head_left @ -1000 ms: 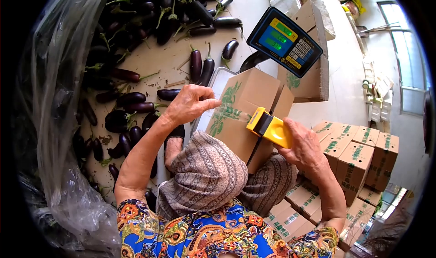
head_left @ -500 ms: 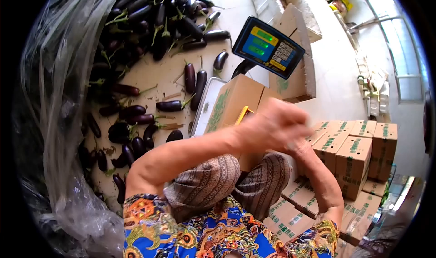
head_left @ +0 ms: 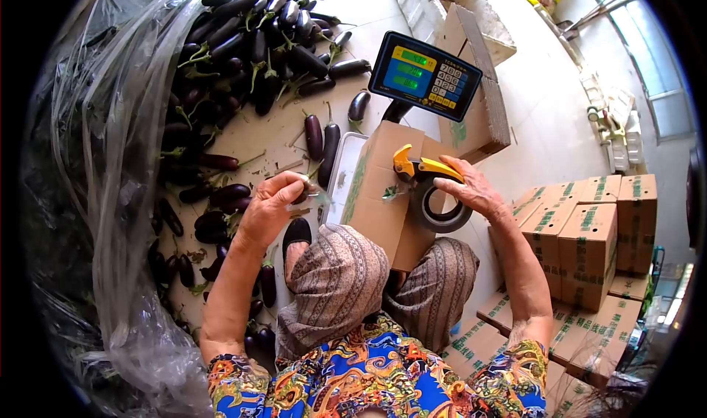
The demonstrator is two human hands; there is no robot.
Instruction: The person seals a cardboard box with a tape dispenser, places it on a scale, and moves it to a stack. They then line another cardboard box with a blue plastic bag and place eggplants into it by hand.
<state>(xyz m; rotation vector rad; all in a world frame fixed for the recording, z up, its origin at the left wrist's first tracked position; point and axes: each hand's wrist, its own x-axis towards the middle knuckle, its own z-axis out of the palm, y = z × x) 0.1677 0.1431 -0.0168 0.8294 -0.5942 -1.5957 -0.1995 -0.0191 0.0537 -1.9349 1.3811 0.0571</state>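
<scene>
My right hand [head_left: 475,188] grips a tape dispenser [head_left: 430,166] with yellow parts and a dark roll, held over a cardboard box [head_left: 384,169]. The box stands on the pale tray of a scale [head_left: 343,169], between my knees, and has green print on its side. Off to the left of the box, my left hand [head_left: 271,206] is closed in a pinch on a small piece of clear tape [head_left: 317,192]. The scale's display [head_left: 425,75] shows lit green digits; they are too small to read surely.
Eggplants [head_left: 309,61] lie heaped and scattered on the floor at left, beside a clear plastic sheet [head_left: 121,160]. Stacked cardboard boxes [head_left: 585,252] rise at right. Another upright carton [head_left: 475,101] and a white foam box [head_left: 479,24] stand behind the display.
My hands were together over the box, blurred, and have parted. The left has swung left with the tape piece; the right now shows the dispenser over the box.
</scene>
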